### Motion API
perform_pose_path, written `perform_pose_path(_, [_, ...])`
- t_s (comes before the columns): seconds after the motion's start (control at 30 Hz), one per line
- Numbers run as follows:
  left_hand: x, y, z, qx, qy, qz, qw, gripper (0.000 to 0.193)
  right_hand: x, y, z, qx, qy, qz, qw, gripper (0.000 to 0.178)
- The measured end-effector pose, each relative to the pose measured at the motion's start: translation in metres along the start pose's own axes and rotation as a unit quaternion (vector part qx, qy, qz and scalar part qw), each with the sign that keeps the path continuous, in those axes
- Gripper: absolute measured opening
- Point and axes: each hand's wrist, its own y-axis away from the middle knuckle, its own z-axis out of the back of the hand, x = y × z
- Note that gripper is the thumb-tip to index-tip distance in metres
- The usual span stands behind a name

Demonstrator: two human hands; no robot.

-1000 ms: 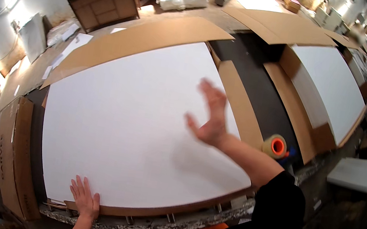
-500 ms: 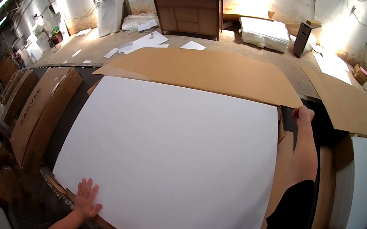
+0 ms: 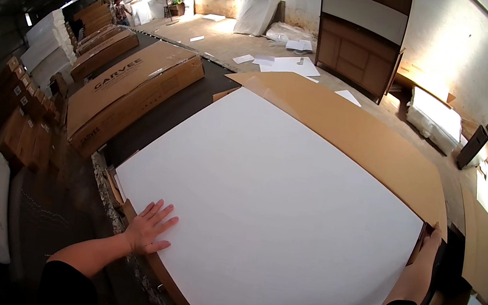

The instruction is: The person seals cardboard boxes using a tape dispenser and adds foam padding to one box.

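A large white sheet (image 3: 280,203) lies flat over a cardboard box in front of me. My left hand (image 3: 150,227), fingers spread, rests on the sheet's near left edge. Along the far side of the box, a long brown cardboard flap (image 3: 350,128) is folded outward. At the flap's right end, by the sheet's far right corner, my right hand (image 3: 432,237) is closed on the flap's edge. Its fingers are partly hidden.
On the left, closed cardboard cartons (image 3: 132,93) lie in a row on a dark conveyor-like surface (image 3: 144,127). A second box with a raised flap (image 3: 481,244) stands at the right. Beyond are a brown cabinet (image 3: 357,43), a wrapped white stack (image 3: 434,119) and loose white sheets (image 3: 289,65).
My view has turned left, showing more of the cartons. My left hand has come further over the white sheet's edge. The right hand stays at the flap's corner.
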Motion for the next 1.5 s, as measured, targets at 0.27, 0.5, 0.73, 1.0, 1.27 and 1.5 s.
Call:
perform_pose_path(0.27, [0.001,0.0,0.005,0.023,0.002,0.012,1.0,0.065,0.001,-0.076,0.042,0.276,0.0,-0.005,0.961,0.03])
perform_pose_path(0.5, [-0.002,0.0,0.01,0.038,-0.013,0.019,0.999,0.066,-0.028,-0.048,0.034,0.283,-0.132,-0.024,0.95,0.052])
perform_pose_path(0.73, [-0.003,0.0,0.01,0.043,-0.008,0.013,0.999,0.068,-0.022,-0.063,0.067,0.344,-0.191,-0.011,0.919,0.055])
perform_pose_path(1.0, [0.015,0.002,0.004,0.013,-0.005,-0.01,1.0,0.066,-0.05,0.067,0.082,0.558,-0.025,0.047,0.828,0.037])
perform_pose_path(1.27, [0.039,0.007,-0.03,-0.054,0.005,-0.021,0.998,0.067,-0.069,0.387,0.164,0.009,0.396,0.225,0.89,0.056])
perform_pose_path(1.5, [0.037,-0.006,-0.043,-0.089,0.038,-0.043,0.994,0.073,-0.157,0.637,0.189,0.051,0.665,0.567,0.484,0.091])
